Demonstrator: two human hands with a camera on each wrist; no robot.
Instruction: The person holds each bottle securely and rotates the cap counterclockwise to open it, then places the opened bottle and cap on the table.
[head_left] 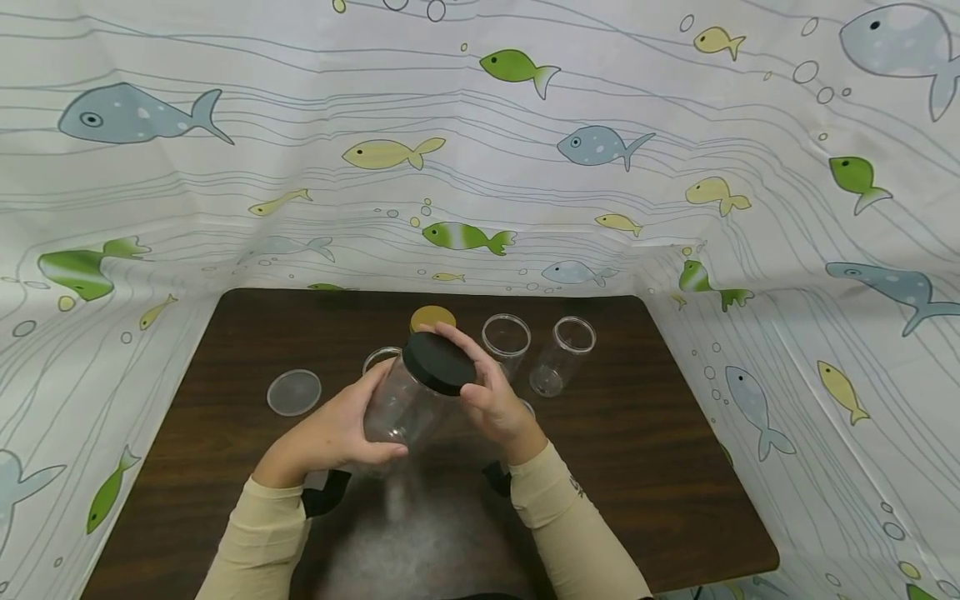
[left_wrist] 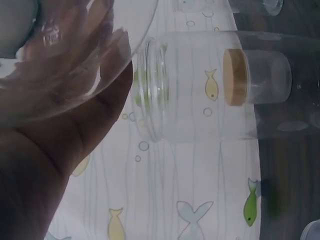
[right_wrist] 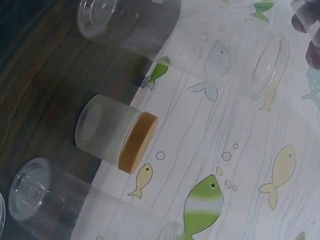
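Note:
Above the front of the table, both hands hold a clear jar [head_left: 397,417] with a black lid [head_left: 438,364], tilted toward the right. My left hand [head_left: 330,433] grips the jar's body, thumb across the near side. Thumb and fingers of my right hand [head_left: 498,404] span the black lid at its right side. In the left wrist view, the held jar [left_wrist: 65,95] fills the upper left corner, with the left hand [left_wrist: 95,120] behind its clear wall. Only fingertips of the right hand [right_wrist: 310,45] show at the right wrist view's edge.
Behind the hands stands a jar with a golden lid [head_left: 432,317], beside an open clear jar [head_left: 381,357] partly hidden by the left hand. Two open clear jars [head_left: 506,336] [head_left: 551,379] stand back right. A translucent disc [head_left: 294,392] lies on the dark wooden table [head_left: 217,467], left.

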